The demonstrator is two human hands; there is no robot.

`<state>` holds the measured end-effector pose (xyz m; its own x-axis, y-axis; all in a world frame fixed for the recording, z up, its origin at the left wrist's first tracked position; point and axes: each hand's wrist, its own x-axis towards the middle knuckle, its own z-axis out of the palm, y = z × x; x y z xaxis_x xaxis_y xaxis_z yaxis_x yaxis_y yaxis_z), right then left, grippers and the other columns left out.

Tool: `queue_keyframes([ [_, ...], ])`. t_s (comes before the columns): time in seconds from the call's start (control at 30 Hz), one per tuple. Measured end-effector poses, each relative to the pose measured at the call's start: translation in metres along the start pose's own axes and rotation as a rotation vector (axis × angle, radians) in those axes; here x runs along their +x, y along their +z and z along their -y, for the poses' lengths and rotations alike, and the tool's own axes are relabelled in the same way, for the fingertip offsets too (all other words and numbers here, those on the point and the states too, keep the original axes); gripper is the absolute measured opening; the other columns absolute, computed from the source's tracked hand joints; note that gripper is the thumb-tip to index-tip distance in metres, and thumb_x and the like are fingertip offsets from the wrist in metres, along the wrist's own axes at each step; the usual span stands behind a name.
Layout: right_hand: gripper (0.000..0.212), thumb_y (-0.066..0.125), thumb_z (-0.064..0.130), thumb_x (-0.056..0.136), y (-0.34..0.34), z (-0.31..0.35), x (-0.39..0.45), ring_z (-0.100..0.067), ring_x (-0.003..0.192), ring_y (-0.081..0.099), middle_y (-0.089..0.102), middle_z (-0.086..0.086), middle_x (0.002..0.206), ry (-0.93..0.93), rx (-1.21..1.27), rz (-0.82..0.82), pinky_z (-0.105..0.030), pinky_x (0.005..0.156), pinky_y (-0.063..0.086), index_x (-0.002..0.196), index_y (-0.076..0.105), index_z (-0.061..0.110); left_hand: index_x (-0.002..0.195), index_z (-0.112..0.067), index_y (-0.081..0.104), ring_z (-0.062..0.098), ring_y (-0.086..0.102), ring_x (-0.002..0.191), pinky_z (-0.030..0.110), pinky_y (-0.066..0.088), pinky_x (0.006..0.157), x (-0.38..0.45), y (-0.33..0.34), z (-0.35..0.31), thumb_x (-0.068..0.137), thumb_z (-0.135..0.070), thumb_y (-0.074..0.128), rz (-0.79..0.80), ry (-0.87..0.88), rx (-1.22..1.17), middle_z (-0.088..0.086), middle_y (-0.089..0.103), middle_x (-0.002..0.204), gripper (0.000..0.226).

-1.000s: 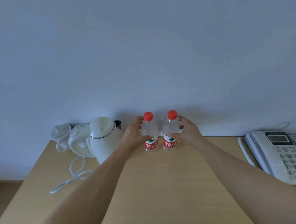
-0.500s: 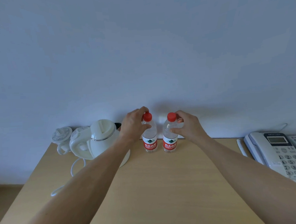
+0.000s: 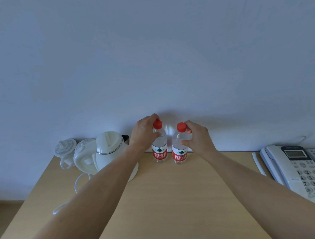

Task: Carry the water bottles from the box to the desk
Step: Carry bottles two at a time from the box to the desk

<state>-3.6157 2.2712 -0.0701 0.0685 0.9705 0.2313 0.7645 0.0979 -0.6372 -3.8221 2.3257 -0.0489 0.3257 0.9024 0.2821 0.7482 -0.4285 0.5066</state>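
Observation:
Two clear water bottles with red caps and red labels stand upright side by side at the back of the wooden desk (image 3: 175,200), close to the wall. My left hand (image 3: 144,132) curls round the neck of the left bottle (image 3: 160,148), fingers over its cap. My right hand (image 3: 197,137) grips the upper part of the right bottle (image 3: 180,151), thumb on its shoulder and fingers behind the neck. Both bottles rest on the desk. No box is in view.
A white electric kettle (image 3: 109,153) with its cord stands left of the bottles, partly behind my left forearm. Two white lidded cups (image 3: 65,151) sit at the back left corner. A white desk phone (image 3: 300,170) lies at the right edge.
Both hands have slid up from the bottles' middles to their necks and caps. The bottles stay standing in the same spot on the desk.

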Motion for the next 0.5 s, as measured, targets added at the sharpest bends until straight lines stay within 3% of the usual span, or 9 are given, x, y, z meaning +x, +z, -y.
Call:
queue_keyframes([
  [0.5,0.048,0.083,0.005,0.068,0.02,0.009,0.013,-0.013,0.083,0.055,0.058,0.009,0.087,-0.04,0.057,-0.075,-0.023,0.074,0.041,0.112,0.065,0.013,0.117,-0.009,0.061,0.028,0.063,0.091,0.044,0.054,0.083,0.0,-0.002,0.004,0.078,-0.012,0.085,-0.005,0.004,-0.004,0.009,0.068,0.103,0.047],
])
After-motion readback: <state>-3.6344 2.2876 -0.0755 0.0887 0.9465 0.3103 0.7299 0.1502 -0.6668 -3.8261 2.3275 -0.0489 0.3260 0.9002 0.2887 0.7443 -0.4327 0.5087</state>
